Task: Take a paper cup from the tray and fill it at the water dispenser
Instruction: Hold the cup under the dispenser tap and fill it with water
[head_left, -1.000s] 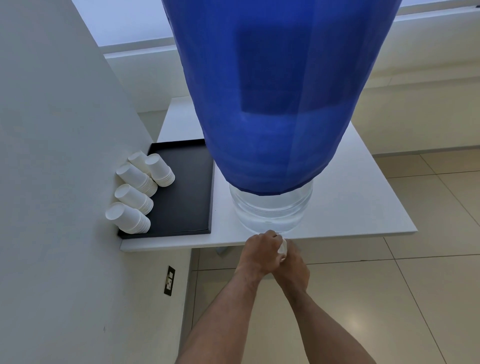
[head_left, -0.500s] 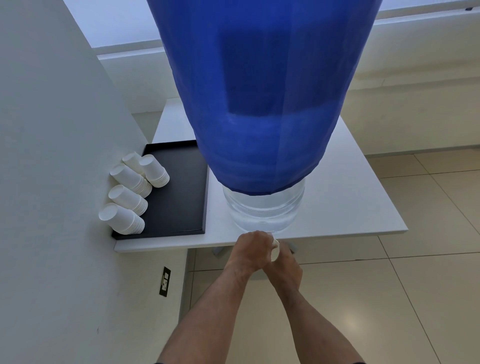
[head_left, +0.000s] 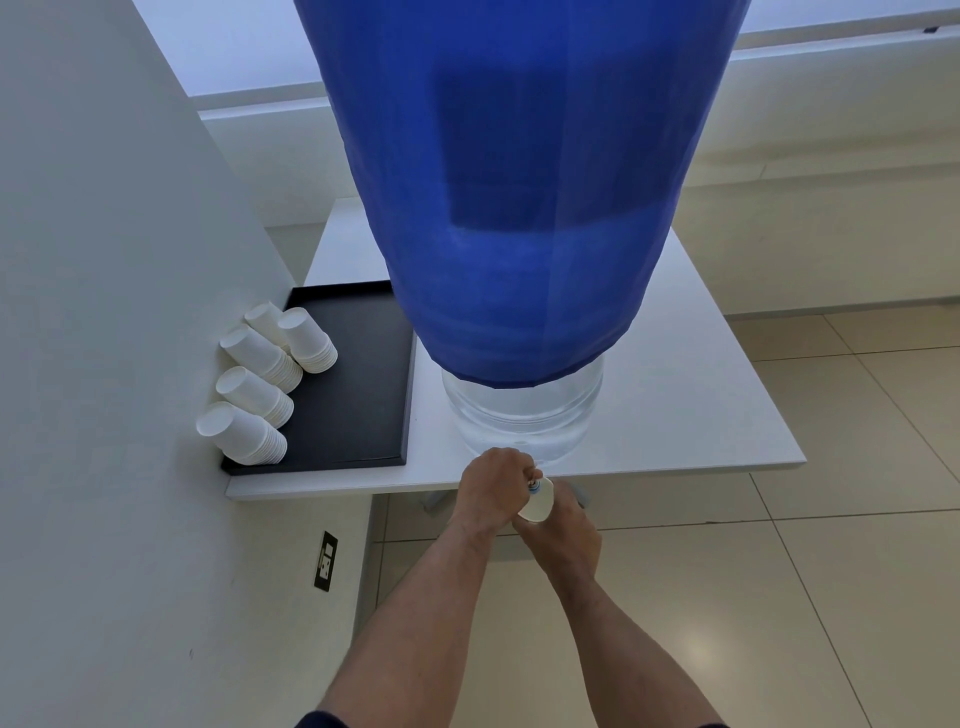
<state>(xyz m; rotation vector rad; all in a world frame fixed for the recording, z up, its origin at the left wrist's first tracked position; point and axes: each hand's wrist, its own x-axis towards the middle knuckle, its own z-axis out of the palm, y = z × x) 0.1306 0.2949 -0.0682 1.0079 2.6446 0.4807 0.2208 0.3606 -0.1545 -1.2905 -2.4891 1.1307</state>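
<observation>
A large water dispenser bottle under a blue cloth cover stands at the front edge of a white table. My left hand is closed on the dispenser's tap just below the bottle. My right hand holds a white paper cup right under the tap, below the table's edge. Only part of the cup shows between my hands. On the left, a black tray carries several stacks of upside-down white paper cups.
A white wall runs along the left, touching the cup stacks, with a black socket plate lower down. Beige floor tiles spread out to the right and below. A table leg shows under the tabletop.
More of the paper cup and the tap's blue tip show between my hands now. Both hands stay at the tap; the view has shifted slightly.
</observation>
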